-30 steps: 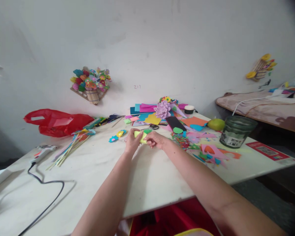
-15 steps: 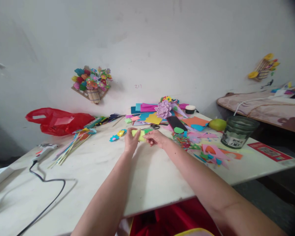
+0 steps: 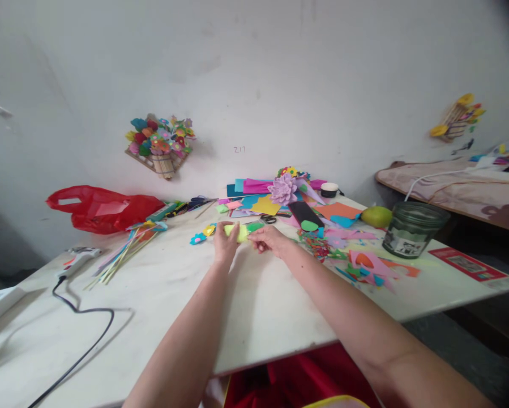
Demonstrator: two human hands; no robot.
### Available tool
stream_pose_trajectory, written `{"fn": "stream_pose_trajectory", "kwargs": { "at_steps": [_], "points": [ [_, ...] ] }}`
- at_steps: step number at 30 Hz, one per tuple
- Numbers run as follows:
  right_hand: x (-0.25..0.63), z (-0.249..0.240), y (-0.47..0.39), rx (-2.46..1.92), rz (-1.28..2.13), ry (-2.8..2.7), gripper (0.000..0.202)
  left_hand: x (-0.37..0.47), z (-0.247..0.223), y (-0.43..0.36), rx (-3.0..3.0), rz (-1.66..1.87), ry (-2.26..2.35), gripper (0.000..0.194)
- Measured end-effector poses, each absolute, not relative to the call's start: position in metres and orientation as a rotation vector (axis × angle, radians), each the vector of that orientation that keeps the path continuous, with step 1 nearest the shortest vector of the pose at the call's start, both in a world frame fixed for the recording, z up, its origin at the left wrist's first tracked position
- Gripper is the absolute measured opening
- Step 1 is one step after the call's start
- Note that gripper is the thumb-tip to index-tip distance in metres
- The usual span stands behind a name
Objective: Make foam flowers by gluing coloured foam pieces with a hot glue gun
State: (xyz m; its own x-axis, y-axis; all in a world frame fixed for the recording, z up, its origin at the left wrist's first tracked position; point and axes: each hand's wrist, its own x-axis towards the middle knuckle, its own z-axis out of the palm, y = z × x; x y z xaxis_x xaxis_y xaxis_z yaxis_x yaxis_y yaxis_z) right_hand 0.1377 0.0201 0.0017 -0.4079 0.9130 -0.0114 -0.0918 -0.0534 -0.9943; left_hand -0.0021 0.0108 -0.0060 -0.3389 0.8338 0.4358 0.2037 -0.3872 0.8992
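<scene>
Just above the middle of the table, my left hand is closed on a small yellow-green foam piece, thumb on the near side. My right hand meets the right end of that piece with thumb and forefinger pinched, the other fingers curled in. Its fingertips partly hide what they grip. A green piece shows right behind the right fingers. To the left of my left hand lie a blue foam flower and a yellow one. Black-handled scissors rest beyond my right hand.
Coloured foam sheets, a phone and scraps spread behind and right. A green jar stands by a green fruit. Left are a red bag, thin sticks and a corded glue gun.
Both hands stay almost in place. More of the yellow-green piece shows around my left fingers, and the view has shifted very slightly.
</scene>
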Motion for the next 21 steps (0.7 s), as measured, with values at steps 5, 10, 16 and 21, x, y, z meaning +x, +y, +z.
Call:
{"fn": "stream_pose_trajectory", "kwargs": {
  "at_steps": [5, 10, 16, 21],
  "points": [
    [0.1350, 0.0030, 0.0179, -0.964, 1.517, -1.455, 0.019, -0.0008, -0.0064, 0.0112, 1.427, 1.799, 1.372, 0.033],
    [0.1345, 0.0044, 0.0173, -0.961, 1.508, -1.467, 0.020, -0.0005, -0.0040, 0.0094, 1.423, 1.789, 1.393, 0.035],
    [0.1338, 0.0031, 0.0172, -0.940, 1.632, -1.424, 0.017, -0.0009, -0.0010, 0.0069, 1.468, 1.790, 1.397, 0.034],
    [0.1353, 0.0076, 0.0142, -0.930, 1.627, -1.464, 0.014, 0.0006, -0.0054, 0.0100, 1.552, 1.752, 1.366, 0.033]
  ]
}}
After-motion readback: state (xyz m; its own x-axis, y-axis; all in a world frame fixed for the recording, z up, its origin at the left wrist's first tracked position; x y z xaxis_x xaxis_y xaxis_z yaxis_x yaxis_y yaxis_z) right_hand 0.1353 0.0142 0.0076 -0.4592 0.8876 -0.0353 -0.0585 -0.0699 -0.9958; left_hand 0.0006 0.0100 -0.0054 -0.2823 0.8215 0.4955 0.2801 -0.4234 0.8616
